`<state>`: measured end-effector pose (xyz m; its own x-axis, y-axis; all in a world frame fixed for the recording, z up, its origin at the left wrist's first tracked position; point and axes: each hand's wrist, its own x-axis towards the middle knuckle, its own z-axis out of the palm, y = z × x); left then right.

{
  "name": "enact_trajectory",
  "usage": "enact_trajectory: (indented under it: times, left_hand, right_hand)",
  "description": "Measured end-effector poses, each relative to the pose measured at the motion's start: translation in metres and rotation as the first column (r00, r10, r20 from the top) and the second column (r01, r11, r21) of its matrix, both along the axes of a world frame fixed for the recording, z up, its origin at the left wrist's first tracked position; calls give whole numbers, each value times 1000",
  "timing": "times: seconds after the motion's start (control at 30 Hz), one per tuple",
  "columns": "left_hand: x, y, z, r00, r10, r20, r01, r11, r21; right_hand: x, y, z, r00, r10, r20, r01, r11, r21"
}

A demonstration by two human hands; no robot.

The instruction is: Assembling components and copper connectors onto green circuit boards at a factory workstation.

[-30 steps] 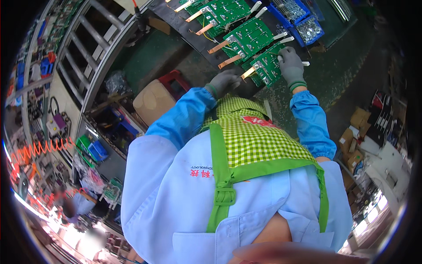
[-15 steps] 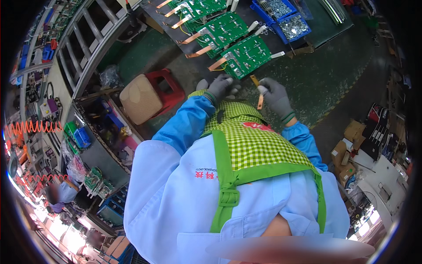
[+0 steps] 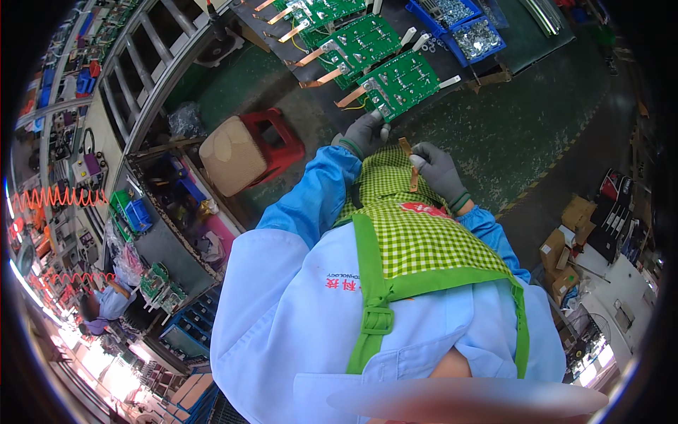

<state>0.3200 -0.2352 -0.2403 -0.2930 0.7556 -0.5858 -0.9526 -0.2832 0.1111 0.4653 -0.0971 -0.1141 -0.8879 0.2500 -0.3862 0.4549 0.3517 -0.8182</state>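
Note:
Gloved in grey, my left hand (image 3: 364, 134) has its fingers closed at the near corner of the closest green circuit board (image 3: 400, 86). A fingertip lies on the board's corner. That board has a copper strip jutting from its left side and a white piece at its right. Over my lap, my right hand (image 3: 438, 169), also gloved, pinches a flat copper strip (image 3: 414, 182). The strip's two ends stick out beyond the fingers, apart from the boards.
More boards (image 3: 364, 44) with copper strips lie in a row on the dark table (image 3: 282, 53). Blue bins (image 3: 462, 53) of small metal hardware stand at its far right. A red stool (image 3: 286, 141) with a tan seat is on my left, near a cluttered shelf. Cardboard boxes (image 3: 558, 247) sit to the right.
My left hand has moved forward and right onto the board's near corner. My right hand, still pinching the copper strip, has shifted slightly closer to my body.

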Motion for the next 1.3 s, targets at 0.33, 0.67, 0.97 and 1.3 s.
enact_trajectory:
  times: [0.33,0.67,0.97,1.3]
  left_hand:
    - [-4,-12,16,993,-76,-92,70,995,-67]
    - [-14,-19,41,980,-197,-42,200,975,92]
    - [-39,-13,51,810,-453,-372,371,888,-271]
    - [-63,-12,50,682,-649,-337,562,760,-326]
  right_hand:
    - [-32,-19,-6,961,-225,163,271,884,-382]
    - [-67,-44,-21,880,-365,304,473,735,-486]
    - [-77,-69,-22,804,-499,323,574,512,-638]
    - [-42,32,3,785,-525,329,618,706,-347]
